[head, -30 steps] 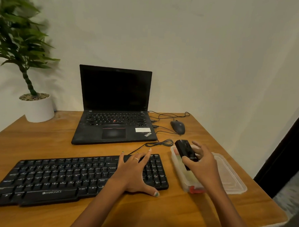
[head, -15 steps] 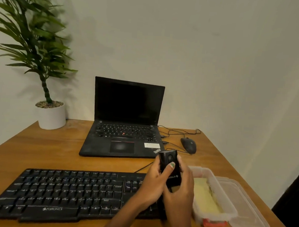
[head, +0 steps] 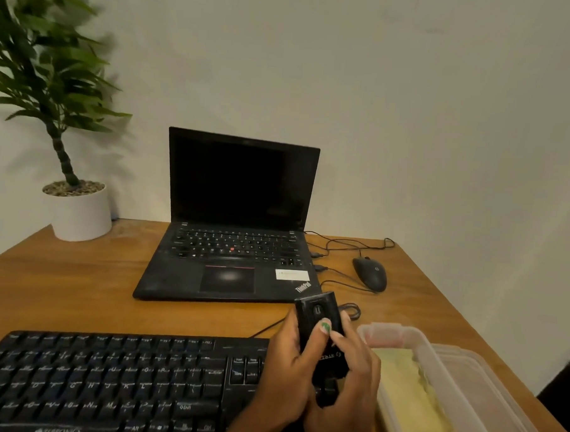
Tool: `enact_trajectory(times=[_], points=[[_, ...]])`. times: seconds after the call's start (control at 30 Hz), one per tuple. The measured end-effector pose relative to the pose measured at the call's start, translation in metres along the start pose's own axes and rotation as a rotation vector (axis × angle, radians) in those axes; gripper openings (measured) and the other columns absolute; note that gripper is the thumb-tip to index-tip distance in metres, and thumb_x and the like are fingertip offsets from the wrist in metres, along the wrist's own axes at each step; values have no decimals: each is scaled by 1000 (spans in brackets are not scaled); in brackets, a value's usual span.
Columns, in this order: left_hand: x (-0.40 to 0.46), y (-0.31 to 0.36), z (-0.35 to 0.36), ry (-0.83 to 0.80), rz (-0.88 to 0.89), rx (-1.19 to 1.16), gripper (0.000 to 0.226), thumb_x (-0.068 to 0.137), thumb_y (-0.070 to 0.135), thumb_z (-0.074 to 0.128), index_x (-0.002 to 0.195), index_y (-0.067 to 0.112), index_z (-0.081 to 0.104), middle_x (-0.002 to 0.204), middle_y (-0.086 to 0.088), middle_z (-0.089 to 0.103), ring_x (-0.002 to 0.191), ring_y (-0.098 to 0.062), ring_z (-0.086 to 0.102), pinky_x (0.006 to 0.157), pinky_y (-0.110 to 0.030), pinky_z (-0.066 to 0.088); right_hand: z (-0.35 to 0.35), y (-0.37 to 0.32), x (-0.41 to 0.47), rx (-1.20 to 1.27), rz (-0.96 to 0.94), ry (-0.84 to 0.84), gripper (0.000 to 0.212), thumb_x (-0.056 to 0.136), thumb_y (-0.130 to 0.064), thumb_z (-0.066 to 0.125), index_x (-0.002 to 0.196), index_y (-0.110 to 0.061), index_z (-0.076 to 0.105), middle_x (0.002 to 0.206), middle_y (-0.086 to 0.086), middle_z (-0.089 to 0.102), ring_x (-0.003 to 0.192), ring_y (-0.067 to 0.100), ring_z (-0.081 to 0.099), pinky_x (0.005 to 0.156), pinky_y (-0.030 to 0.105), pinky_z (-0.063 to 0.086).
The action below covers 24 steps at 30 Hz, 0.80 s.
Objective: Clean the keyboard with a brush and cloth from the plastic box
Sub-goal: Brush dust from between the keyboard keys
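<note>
Both my hands hold a black block-shaped brush case [head: 318,312] upright above the right end of the black keyboard [head: 106,381]. My left hand [head: 286,376] grips its left side with the thumb laid across the front. My right hand [head: 348,391] wraps its lower right side. The bristles are not visible. To the right stands the clear plastic box [head: 434,356], open, with a pale yellow cloth [head: 406,391] lying inside.
The box's clear lid [head: 504,398] lies beside it near the desk's right edge. Behind are an open black laptop [head: 234,220], a wired black mouse [head: 369,273] with loose cables, and a potted plant [head: 78,206] at the back left of the wooden desk [head: 61,291].
My right hand lifted the black case out of the box and brought it left over the keyboard. My left hand left the keys and joined it on the case. The view tilted up.
</note>
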<state>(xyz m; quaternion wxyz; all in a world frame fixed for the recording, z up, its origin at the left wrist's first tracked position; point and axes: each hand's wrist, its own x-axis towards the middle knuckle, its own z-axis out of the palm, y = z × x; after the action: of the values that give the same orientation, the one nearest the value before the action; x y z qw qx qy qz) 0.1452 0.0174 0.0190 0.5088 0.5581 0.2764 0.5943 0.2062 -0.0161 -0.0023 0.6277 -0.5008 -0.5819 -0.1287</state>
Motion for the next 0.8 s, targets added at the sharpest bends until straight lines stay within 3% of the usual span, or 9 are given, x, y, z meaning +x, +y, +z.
enact_trajectory(times=[0.07, 0.2, 0.37, 0.47, 0.57, 0.67, 0.73, 0.8], points=[[0, -1, 1, 6, 12, -19, 40, 86, 41, 55, 114, 13, 61, 105, -3, 71, 100, -18, 67, 80, -22, 51, 0, 0, -1, -6, -9, -6, 41, 78, -27, 63, 116, -17, 50, 135, 2, 50, 111, 17, 50, 94, 14, 40], [0, -3, 1, 21, -12, -94, 45, 81, 49, 55, 107, 13, 65, 100, -6, 73, 95, -20, 69, 77, -26, 53, 1, 1, -1, -38, -41, 9, 42, 77, -26, 65, 114, -16, 48, 137, 1, 47, 108, 16, 46, 80, 30, 50], [0, 4, 0, 36, -20, -99, 39, 91, 45, 55, 91, 8, 66, 78, -1, 71, 75, -11, 67, 64, -20, 50, -3, 6, -2, -51, -111, -55, 48, 73, -19, 68, 113, -14, 43, 141, 5, 40, 109, 12, 40, 80, 28, 45], [1, 10, -2, 39, -60, -102, 38, 91, 41, 49, 83, 7, 66, 70, 1, 69, 67, -9, 64, 59, -19, 48, -4, 5, -4, -59, -127, -100, 56, 67, -7, 75, 113, -15, 43, 141, 7, 39, 110, 10, 38, 85, 23, 41], [2, 13, -6, 54, -127, -89, 47, 82, 49, 46, 78, 6, 65, 65, -1, 65, 62, -12, 62, 56, -22, 48, -5, 2, -5, -66, -175, -142, 48, 70, -12, 66, 112, -15, 44, 141, 8, 38, 109, 7, 36, 92, 10, 32], [1, 20, -7, 45, -191, -121, 47, 80, 51, 47, 75, 7, 64, 63, -2, 63, 59, -12, 61, 54, -20, 48, -6, 0, -6, -64, -172, -167, 66, 61, 3, 77, 114, -16, 44, 140, 5, 40, 108, 3, 37, 95, 6, 28], [2, 21, -10, 15, -193, -114, 48, 84, 52, 50, 82, 7, 67, 69, -2, 69, 65, -14, 66, 59, -22, 52, -8, 0, -4, 4, -139, -140, 64, 65, -2, 78, 117, -16, 44, 142, -1, 40, 120, -3, 38, 100, 7, 29], [3, 17, -15, -40, -125, 45, 57, 87, 62, 52, 87, 7, 69, 76, -3, 72, 73, -16, 69, 67, -29, 56, -13, -3, -4, 109, -39, -102, 56, 73, -11, 72, 120, -22, 43, 145, -9, 38, 132, 2, 36, 104, 21, 38]])
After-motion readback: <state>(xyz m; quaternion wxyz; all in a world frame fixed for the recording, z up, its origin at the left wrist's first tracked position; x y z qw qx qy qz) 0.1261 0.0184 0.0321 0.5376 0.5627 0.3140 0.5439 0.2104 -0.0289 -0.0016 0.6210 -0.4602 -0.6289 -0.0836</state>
